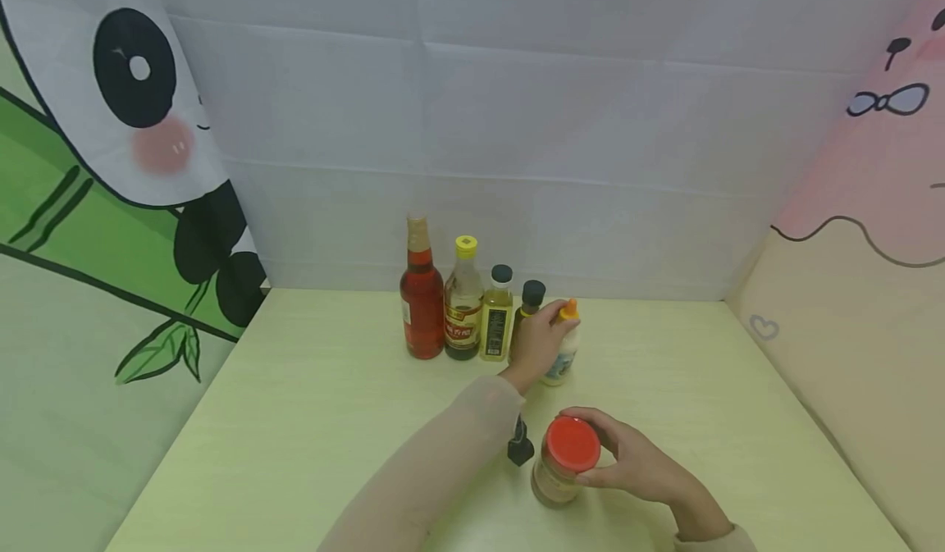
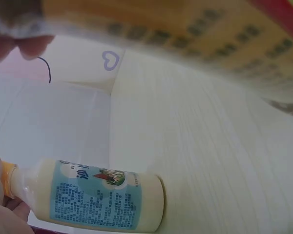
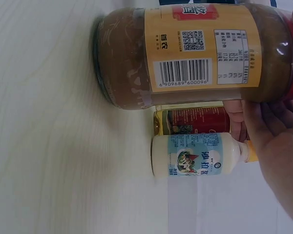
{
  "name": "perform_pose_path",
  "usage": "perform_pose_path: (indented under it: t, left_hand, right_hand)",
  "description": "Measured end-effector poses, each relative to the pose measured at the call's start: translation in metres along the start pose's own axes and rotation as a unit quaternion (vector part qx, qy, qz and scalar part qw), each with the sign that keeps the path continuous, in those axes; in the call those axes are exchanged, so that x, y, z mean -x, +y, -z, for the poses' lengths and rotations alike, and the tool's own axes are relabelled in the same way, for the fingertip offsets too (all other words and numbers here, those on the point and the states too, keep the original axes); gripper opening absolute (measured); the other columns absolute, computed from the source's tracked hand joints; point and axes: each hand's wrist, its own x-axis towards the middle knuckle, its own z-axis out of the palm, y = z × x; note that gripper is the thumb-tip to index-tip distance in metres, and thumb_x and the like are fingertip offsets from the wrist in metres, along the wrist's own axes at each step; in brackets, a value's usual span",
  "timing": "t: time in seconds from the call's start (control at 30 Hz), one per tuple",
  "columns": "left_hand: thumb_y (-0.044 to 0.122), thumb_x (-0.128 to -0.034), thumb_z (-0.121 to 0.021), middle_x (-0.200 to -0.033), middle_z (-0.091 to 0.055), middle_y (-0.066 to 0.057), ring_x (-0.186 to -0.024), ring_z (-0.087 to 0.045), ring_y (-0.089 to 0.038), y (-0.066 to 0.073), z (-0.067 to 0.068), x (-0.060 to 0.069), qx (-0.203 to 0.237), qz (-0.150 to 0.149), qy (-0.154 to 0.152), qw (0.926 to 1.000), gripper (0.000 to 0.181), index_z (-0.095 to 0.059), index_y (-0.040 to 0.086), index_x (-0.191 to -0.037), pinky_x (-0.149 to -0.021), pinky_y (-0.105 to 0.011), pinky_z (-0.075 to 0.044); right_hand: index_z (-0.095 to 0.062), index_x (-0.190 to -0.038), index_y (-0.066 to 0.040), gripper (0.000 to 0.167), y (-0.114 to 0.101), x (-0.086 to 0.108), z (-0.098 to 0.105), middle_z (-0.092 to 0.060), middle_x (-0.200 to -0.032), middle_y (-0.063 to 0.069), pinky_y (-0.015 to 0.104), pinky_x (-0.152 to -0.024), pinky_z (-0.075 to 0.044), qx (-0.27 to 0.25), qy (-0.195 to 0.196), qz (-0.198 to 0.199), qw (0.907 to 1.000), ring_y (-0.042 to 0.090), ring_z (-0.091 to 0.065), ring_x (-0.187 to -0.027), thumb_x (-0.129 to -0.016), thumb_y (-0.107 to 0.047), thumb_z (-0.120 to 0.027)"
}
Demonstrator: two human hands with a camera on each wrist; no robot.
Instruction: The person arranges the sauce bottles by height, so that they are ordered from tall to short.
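My left hand (image 1: 537, 343) pinches the neck of a salad dressing bottle (image 1: 563, 365) at its orange cap. The bottle (image 2: 95, 195), white with a blue label, stands upright on the table in the left wrist view. Nearer to me, my right hand (image 1: 638, 463) grips a glass jar (image 1: 554, 480) around its upper part, just under the red lid (image 1: 573, 445). Brown paste fills this jar (image 3: 122, 58), and its yellow label shows a barcode in the right wrist view. Its base appears to rest on the table.
Left of the dressing stand a red bottle (image 1: 423, 310), a yellow-capped bottle (image 1: 463, 306), a pale oil bottle (image 1: 497, 318) and a dark-capped bottle (image 1: 533, 293) partly behind my left hand. A small black object (image 1: 520, 447) shows beside my left sleeve. Printed cloth walls edge the table (image 1: 295, 421).
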Motion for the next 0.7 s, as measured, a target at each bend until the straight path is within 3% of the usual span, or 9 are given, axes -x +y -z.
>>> perform_pose_path:
  t: [0.33, 0.57, 0.7]
  left_hand:
    - [0.03, -0.0965, -0.063, -0.124, -0.065, 0.003, -0.112, -0.06, -0.013, 0.008, 0.004, -0.002, -0.002, 0.023, -0.014, 0.9996, 0.039, -0.06, 0.018, -0.134, -0.093, -0.031, -0.048]
    - [0.026, -0.0964, -0.064, -0.122, -0.065, -0.002, -0.109, -0.061, -0.015, 0.009, 0.006, -0.008, -0.007, 0.017, -0.03, 0.9994, 0.038, -0.06, 0.013, -0.132, -0.091, -0.03, -0.049]
    - [0.026, -0.0969, -0.063, -0.123, -0.065, -0.001, -0.11, -0.061, -0.014, 0.012, 0.007, -0.008, -0.013, 0.028, -0.04, 0.9987, 0.039, -0.059, 0.013, -0.133, -0.092, -0.03, -0.049]
  right_hand:
    - [-0.044, -0.141, -0.002, 0.065, 0.0, -0.001, -0.001, -0.053, -0.136, 0.008, 0.02, -0.103, -0.031, -0.001, -0.006, 0.006, 1.0, 0.011, -0.045, -0.127, -0.086, -0.012, -0.076]
    - [-0.045, -0.141, -0.007, 0.066, -0.001, -0.001, -0.001, -0.053, -0.136, 0.008, 0.021, -0.103, -0.031, 0.016, 0.002, 0.013, 0.9998, 0.01, -0.045, -0.127, -0.084, -0.015, -0.078]
    - [-0.045, -0.141, -0.006, 0.067, 0.0, 0.0, -0.001, -0.054, -0.136, 0.007, 0.021, -0.103, -0.032, 0.021, 0.005, 0.012, 0.9997, 0.01, -0.046, -0.126, -0.084, -0.015, -0.078]
